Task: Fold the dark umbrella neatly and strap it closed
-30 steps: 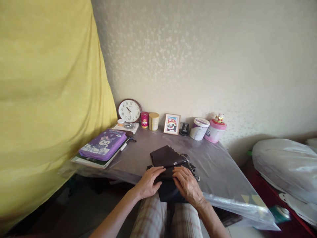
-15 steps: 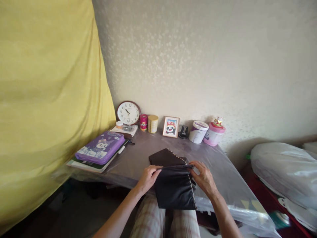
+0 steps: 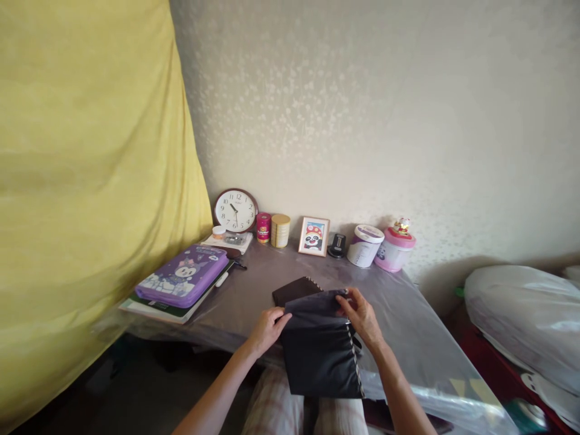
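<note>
Between my hands, at the front edge of the table, is a black cloth (image 3: 319, 362) with black-and-white checked trim down its right side. My left hand (image 3: 266, 329) pinches its upper left edge between thumb and fingers. At the upper right corner, my right hand (image 3: 361, 314) grips the fabric in a pinch. The top edge is lifted and folded over as a strip, while the lower part hangs over my lap. Behind it, a dark folded piece (image 3: 292, 290) with the same trim lies on the table; whether it joins the held cloth is hidden.
The table (image 3: 254, 284) has a clear plastic cover. Along the wall stand a clock (image 3: 236, 210), two cans, a picture frame (image 3: 313, 236), a small black object and two tubs. A purple case (image 3: 183, 275) rests on books at left. A plastic-wrapped bundle (image 3: 521, 326) is at right.
My right hand has raised the cloth's upper right corner and moved slightly left. The top strip now shows wider, and the cloth's lower edge hangs a little lower in view.
</note>
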Available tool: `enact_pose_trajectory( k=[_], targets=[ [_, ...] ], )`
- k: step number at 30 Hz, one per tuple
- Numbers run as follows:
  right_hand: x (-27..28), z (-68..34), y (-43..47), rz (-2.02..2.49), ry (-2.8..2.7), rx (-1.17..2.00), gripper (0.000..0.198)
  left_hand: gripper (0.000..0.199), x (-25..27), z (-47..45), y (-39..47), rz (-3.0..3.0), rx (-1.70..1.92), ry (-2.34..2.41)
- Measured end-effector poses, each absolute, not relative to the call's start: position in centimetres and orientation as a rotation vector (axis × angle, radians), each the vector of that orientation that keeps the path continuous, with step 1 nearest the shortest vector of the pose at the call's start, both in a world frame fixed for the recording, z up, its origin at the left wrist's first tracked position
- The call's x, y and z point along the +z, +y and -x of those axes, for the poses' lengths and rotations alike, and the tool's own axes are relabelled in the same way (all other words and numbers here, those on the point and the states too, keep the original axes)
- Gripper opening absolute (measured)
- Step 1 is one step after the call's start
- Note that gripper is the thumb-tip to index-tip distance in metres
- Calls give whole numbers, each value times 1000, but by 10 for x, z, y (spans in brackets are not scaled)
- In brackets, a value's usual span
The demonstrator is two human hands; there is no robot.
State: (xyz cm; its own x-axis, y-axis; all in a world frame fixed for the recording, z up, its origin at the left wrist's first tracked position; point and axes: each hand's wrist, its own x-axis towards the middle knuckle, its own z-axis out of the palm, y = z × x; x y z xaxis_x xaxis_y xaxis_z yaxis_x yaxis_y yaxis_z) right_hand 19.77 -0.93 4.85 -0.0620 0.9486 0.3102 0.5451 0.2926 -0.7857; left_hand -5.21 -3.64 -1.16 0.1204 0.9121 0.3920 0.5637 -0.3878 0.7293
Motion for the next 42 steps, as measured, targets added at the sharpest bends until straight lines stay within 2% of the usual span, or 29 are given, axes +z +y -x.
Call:
enact_pose_trajectory(
  k=[6, 11, 15, 25, 42],
  targets=[
    [36, -214, -1, 1614, -2033, 270, 21, 38, -14, 47, -33, -1892, 1270, 1375],
    [26, -218, 12, 1448, -2133, 50, 21, 41, -14, 46, -30, -1901, 1297, 1443],
    [19, -210, 22, 1530, -2099, 96, 25, 42, -19, 46, -25, -1944, 1289, 1551],
    [15, -188, 38, 1806, -2053, 39, 20, 41, -36, 40, -9, -1941, 1334, 1751],
    [5, -173, 61, 1903, -2129, -100, 21, 33, -52, 38, 4, -1833, 1261, 1998]
  ],
)
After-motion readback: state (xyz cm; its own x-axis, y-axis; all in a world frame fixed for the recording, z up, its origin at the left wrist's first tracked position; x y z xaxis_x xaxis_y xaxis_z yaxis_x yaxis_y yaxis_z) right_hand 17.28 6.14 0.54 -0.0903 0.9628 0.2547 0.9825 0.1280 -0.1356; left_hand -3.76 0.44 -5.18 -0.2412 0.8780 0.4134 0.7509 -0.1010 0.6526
